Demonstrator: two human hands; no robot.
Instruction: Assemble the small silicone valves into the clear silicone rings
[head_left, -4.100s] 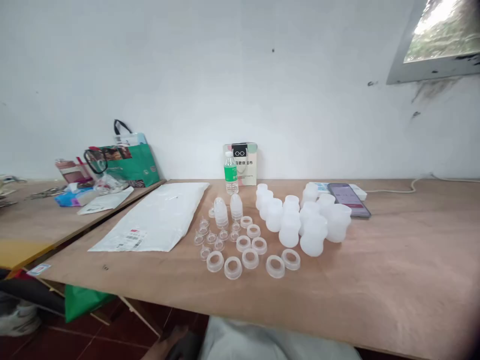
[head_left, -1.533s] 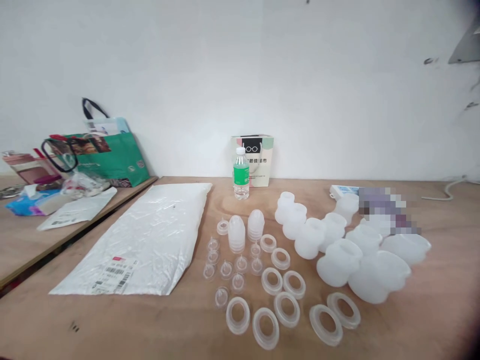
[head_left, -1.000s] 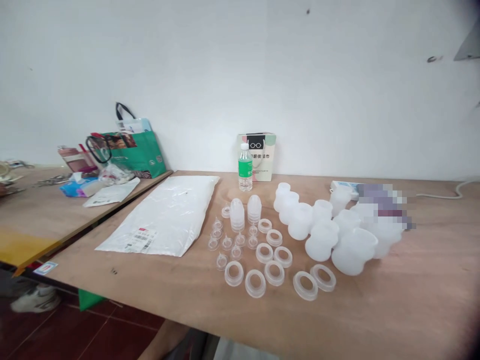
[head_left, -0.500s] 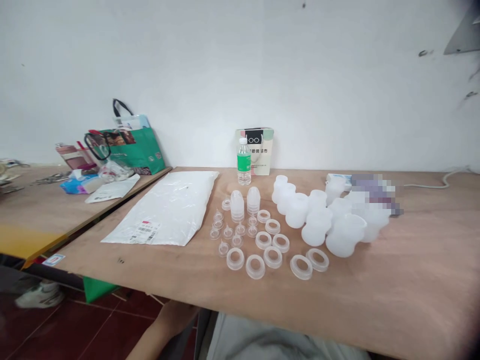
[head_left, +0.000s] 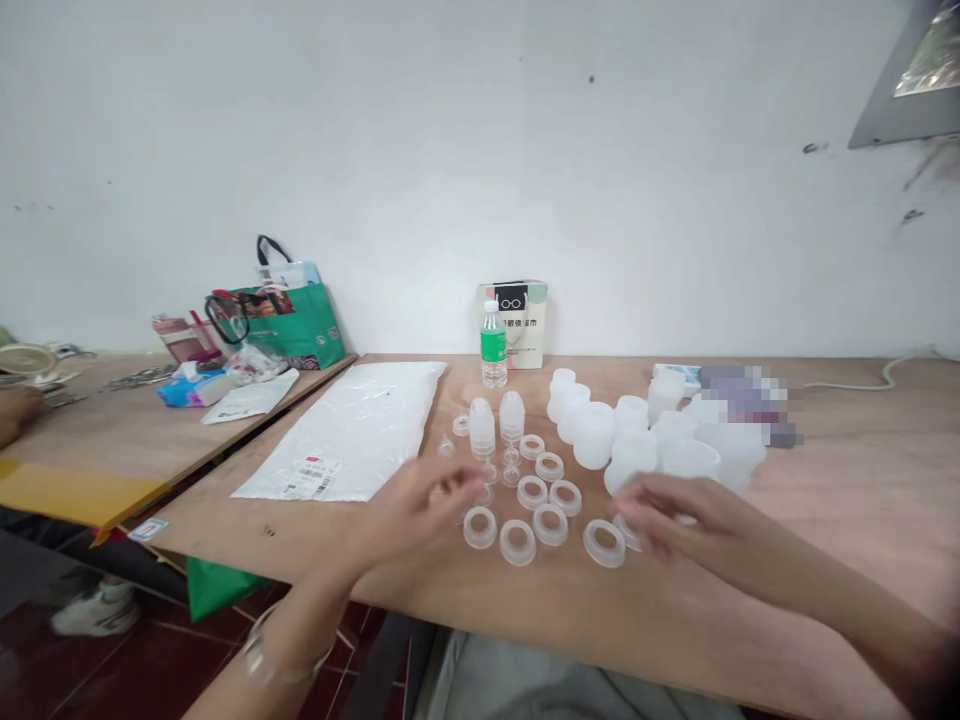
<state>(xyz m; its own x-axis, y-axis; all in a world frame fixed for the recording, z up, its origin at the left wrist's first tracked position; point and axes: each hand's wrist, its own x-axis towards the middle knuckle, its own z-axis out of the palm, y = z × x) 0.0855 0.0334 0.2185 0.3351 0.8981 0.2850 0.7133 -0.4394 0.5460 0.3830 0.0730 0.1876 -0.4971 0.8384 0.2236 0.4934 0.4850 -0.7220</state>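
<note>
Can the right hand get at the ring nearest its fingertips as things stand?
Probably yes. The right hand hovers just beside that translucent ring, fingers loosely open, with nothing between them. The white cups stand behind, out of the way.

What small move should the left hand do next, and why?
Probably lower the left hand a little and pinch one of the small clear nipples just in front of it. The fingers hover there, loosely curled and holding nothing, while the right hand reaches the white bottle bodies.
</note>
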